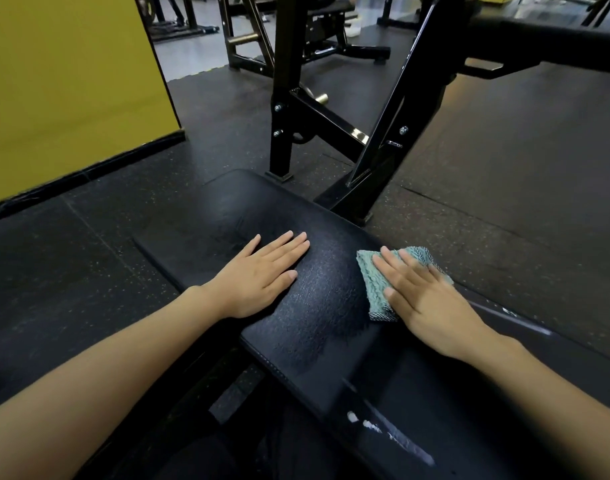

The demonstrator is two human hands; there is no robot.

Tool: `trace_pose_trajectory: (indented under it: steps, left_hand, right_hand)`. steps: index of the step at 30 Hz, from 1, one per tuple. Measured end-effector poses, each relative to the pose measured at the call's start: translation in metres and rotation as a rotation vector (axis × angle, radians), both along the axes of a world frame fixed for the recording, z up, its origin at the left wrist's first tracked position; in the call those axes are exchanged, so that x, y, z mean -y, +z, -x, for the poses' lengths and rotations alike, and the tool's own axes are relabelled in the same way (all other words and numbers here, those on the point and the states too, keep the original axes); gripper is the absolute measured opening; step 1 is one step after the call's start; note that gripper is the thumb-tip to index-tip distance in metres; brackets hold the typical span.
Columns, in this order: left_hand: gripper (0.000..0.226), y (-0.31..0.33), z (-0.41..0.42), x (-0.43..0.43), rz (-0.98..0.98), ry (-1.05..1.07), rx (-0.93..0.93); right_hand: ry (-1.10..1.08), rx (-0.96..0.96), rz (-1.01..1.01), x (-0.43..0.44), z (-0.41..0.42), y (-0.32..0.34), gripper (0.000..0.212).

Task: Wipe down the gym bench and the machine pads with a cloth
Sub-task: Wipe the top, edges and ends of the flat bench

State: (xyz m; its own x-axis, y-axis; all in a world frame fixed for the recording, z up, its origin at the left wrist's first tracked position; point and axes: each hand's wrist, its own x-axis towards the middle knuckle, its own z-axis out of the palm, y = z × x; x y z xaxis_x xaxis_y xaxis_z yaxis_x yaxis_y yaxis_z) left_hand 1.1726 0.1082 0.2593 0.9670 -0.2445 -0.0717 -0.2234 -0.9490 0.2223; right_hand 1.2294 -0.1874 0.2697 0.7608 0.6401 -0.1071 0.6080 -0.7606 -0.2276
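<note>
A black padded gym bench (pixel 262 209) runs from the lower middle toward the upper left, with a wet sheen down its centre. My left hand (pixel 262 275) lies flat on the pad with straight fingers. My right hand (pixel 421 292) presses a folded teal cloth (pixel 374 289) flat against the bench's right edge, fingers straight over it. Part of the cloth sticks out beyond my fingertips and under my palm.
A black steel rack frame (pixel 331 126) stands just beyond the bench's far end. Another black pad (pixel 545 39) juts in at the top right. A yellow wall (pixel 71 91) rises on the left. Dark rubber flooring (pixel 504 202) surrounds the bench; more machines stand at the back.
</note>
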Motion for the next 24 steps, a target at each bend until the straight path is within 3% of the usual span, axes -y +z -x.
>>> trace_pose_trajectory:
  steps: [2, 5, 8, 11, 13, 21, 24]
  left_hand:
    - [0.075, -0.002, 0.000, -0.001, 0.005, -0.005, 0.017]
    - [0.072, -0.003, 0.000, -0.002, 0.021, -0.013, 0.033]
    - [0.072, -0.004, -0.001, -0.002, 0.022, -0.019, 0.042]
    - [0.070, -0.005, -0.002, -0.003, 0.017, -0.020, 0.052]
    - [0.070, -0.005, -0.003, -0.003, 0.027, -0.020, 0.058]
    - [0.068, -0.005, -0.005, -0.005, 0.037, -0.026, 0.047]
    - [0.068, -0.005, -0.006, -0.006, 0.033, -0.032, 0.046]
  right_hand:
    - [-0.016, 0.010, 0.012, -0.002, 0.000, -0.002, 0.081]
    - [-0.058, 0.014, 0.089, -0.027, -0.010, -0.001, 0.066]
    - [-0.068, 0.031, 0.043, -0.057, -0.021, -0.004, 0.080]
    - [-0.106, 0.008, 0.003, -0.076, -0.031, -0.006, 0.057]
    - [-0.124, 0.004, -0.007, -0.080, -0.031, -0.005, 0.055]
    - [-0.197, -0.002, 0.093, -0.040, -0.011, 0.003, 0.057]
    - [-0.261, -0.005, 0.040, -0.003, 0.008, 0.004, 0.062]
